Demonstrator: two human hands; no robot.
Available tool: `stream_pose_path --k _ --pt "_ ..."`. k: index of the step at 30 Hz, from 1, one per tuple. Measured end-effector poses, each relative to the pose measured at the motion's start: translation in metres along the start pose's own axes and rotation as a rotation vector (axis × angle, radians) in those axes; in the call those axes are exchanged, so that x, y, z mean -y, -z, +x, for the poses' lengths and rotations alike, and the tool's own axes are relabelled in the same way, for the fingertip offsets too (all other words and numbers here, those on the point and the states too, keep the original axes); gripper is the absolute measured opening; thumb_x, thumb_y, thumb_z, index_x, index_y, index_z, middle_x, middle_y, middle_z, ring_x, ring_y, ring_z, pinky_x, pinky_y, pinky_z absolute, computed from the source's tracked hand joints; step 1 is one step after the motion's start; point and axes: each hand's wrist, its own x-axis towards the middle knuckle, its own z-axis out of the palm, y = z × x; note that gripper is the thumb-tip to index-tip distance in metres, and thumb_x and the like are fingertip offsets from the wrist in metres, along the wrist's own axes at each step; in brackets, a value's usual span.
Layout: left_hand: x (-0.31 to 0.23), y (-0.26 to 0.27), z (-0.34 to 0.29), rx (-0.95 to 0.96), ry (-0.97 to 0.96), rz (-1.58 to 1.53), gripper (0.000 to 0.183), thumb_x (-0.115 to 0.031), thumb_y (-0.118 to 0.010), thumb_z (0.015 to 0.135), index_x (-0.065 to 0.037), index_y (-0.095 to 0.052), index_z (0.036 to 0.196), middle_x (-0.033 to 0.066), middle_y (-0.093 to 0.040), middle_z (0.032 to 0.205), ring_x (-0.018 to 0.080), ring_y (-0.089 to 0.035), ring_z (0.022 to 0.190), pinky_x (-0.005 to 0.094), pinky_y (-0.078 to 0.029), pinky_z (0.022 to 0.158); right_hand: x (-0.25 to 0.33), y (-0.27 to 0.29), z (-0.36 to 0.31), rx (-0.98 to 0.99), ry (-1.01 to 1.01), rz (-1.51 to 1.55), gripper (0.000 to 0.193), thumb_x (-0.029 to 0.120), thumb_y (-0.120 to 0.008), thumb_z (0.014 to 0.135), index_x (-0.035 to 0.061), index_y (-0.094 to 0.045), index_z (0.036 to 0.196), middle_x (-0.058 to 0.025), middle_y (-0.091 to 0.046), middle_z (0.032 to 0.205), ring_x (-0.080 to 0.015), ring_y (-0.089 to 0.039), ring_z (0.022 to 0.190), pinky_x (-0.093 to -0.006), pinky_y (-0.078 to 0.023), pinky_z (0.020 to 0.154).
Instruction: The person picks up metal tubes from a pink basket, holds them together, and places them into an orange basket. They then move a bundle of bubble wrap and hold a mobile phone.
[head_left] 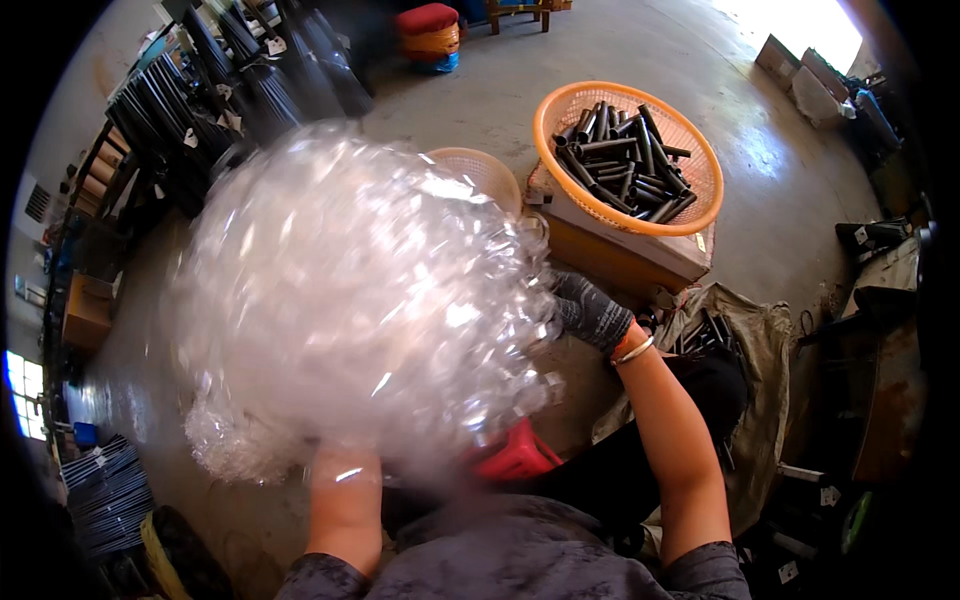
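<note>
A big, puffed-up bundle of clear crinkled plastic film (350,300) fills the left and middle of the view, partly smeared by motion. My right hand (592,310), in a dark grey knit glove with an orange cuff, grips its right edge with curled fingers. From below, my left forearm (345,500) reaches up under the bundle. The plastic covers my left hand, so its fingers are hidden. Beyond my right hand, an orange plastic basket (710,150) full of short dark tubes (630,160) rests on a box (620,250).
A pale basket (480,170) shows behind the plastic. Below it is a red stool (515,455). A sack (765,340) with dark tubes lies by my right knee. Racks of long black parts (170,120) stand far left. Bundled rods (105,495) lie at lower left.
</note>
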Motion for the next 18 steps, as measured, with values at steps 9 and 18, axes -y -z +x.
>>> stream_pose_path --k 9,18 --pt "-0.023 -0.033 0.056 -0.166 -0.216 0.125 0.041 -0.025 -0.058 0.082 -0.003 -0.051 0.116 0.0177 -0.055 0.112 0.0284 -0.055 0.097 0.0381 -0.045 0.084 -0.072 -0.031 0.083 -0.163 0.118 0.670 0.057 0.050 -0.051 0.086 0.0082 -0.049 0.125 -0.0062 -0.058 0.097 -0.0159 -0.052 0.078 -0.0306 -0.042 0.070" --pt "-0.011 0.020 0.111 -0.607 -0.213 0.630 0.043 -0.025 -0.058 0.082 -0.003 -0.050 0.118 0.0175 -0.055 0.113 0.0284 -0.055 0.097 0.0382 -0.046 0.084 -0.070 -0.078 0.014 0.466 -0.394 0.567 0.060 0.051 -0.061 0.080 0.0112 -0.050 0.124 -0.0030 -0.056 0.085 -0.0096 -0.049 0.056 -0.0270 -0.042 0.050"
